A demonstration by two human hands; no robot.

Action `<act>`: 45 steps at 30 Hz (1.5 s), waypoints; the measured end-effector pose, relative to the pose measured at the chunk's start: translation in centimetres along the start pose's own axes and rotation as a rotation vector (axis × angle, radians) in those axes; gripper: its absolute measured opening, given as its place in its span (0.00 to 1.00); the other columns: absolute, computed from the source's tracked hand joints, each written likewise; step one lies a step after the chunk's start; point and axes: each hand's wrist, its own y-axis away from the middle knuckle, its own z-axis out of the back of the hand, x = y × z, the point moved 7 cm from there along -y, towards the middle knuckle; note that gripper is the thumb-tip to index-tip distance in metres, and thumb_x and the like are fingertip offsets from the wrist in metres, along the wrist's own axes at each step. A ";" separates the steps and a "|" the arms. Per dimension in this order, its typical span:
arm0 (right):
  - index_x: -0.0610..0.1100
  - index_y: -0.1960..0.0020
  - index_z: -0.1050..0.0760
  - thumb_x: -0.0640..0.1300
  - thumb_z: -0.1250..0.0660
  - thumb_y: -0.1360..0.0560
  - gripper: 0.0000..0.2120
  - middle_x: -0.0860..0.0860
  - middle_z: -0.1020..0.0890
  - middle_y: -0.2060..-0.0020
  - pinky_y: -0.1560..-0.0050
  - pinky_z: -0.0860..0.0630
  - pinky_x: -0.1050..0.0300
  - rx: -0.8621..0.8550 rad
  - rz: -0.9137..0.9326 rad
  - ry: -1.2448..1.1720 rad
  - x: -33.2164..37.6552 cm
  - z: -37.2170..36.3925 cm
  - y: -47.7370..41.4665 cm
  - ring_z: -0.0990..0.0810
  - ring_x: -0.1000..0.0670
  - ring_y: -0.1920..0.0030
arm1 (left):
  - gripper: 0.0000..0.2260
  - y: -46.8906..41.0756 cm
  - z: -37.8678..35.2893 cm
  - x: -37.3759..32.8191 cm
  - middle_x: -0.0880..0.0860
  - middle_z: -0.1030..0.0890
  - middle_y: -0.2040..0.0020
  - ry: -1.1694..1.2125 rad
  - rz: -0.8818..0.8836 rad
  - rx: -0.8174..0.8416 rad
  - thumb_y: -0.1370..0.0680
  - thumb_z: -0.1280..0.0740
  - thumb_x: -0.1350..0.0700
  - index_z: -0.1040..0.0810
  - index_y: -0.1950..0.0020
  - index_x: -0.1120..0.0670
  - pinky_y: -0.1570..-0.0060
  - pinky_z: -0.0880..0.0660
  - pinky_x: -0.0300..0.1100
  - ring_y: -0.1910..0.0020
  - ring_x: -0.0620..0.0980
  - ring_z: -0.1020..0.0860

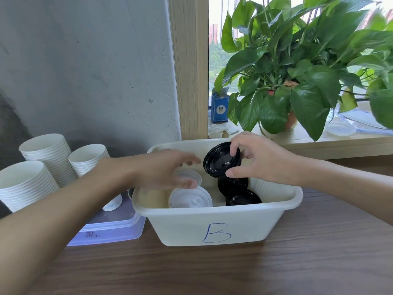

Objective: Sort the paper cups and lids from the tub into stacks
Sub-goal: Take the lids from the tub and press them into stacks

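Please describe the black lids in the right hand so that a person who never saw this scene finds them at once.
Find the white tub marked B on the wooden table. Over its far side the right hand pinches a tilted stack of black lids. The other black lids lie lower, inside the tub.

The blurred left hand [165,169] partly hides a white lid [192,174].

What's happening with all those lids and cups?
A person is sorting a tub. The right hand holds a few black lids above it, while the left hand reaches toward the white lids inside. Other black lids lie in the tub, and cup stacks stand to its left.
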 end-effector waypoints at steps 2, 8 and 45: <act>0.52 0.58 0.27 0.52 0.21 0.37 0.16 0.52 0.25 0.48 0.48 0.23 0.49 -0.005 -0.009 -0.087 0.3 0.1 0.2 0.23 0.56 0.62 | 0.37 -0.1 0.7 -0.1 0.41 0.30 0.29 0.177 -0.022 -0.120 0.31 0.30 0.36 0.38 0.24 0.42 0.34 0.32 0.39 0.34 0.39 0.28; 0.47 0.56 0.25 0.49 0.19 0.39 0.19 0.45 0.21 0.44 0.48 0.21 0.43 -0.030 -0.019 -0.289 1.2 0.4 0.4 0.16 0.44 0.57 | 0.44 -0.2 1.0 -0.7 0.38 0.27 0.32 0.484 -0.091 -0.251 0.36 0.23 0.36 0.36 0.24 0.44 0.35 0.26 0.44 0.37 0.37 0.25; 0.44 0.61 0.27 0.39 0.37 0.29 0.03 0.52 0.25 0.59 0.57 0.26 0.50 0.052 -0.019 0.730 -2.6 -3.2 -3.6 0.26 0.46 0.58 | 0.36 2.6 0.9 3.9 0.36 0.20 0.47 0.414 0.067 -0.512 0.40 0.20 0.39 0.27 0.35 0.43 0.40 0.29 0.36 0.43 0.40 0.23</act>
